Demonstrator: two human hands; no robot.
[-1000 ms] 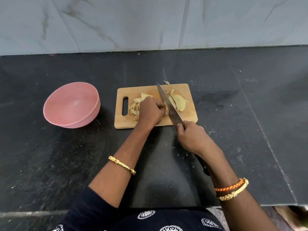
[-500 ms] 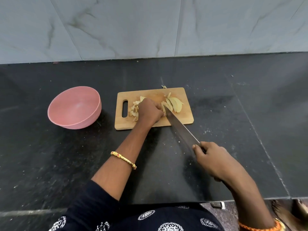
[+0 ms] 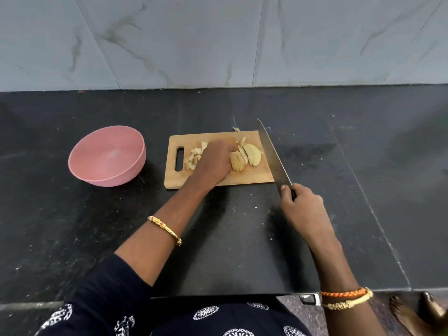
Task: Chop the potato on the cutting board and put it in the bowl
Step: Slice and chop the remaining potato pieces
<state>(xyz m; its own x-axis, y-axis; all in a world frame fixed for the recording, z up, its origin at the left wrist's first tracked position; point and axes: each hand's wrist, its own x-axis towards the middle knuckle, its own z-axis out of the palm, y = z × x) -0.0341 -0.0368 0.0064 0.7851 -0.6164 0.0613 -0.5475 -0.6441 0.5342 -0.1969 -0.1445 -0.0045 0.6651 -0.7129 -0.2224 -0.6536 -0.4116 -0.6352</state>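
Right now the potato (image 3: 244,157) lies in long slices on the right half of the cutting board (image 3: 218,180), with smaller chopped bits (image 3: 195,157) toward the handle slot. Your left hand (image 3: 215,161) rests between them, fingers curled down against the slices. Your right hand (image 3: 301,204) grips the knife (image 3: 272,155), its blade along the board's right edge, clear of the slices. Chopping is midway; next, bring the blade across the gathered slices. The pink bowl (image 3: 106,175) waits left of the board on the dark counter (image 3: 339,166), with nothing visible in it.

Sliced potato (image 3: 244,156) on cutting board (image 3: 218,138)
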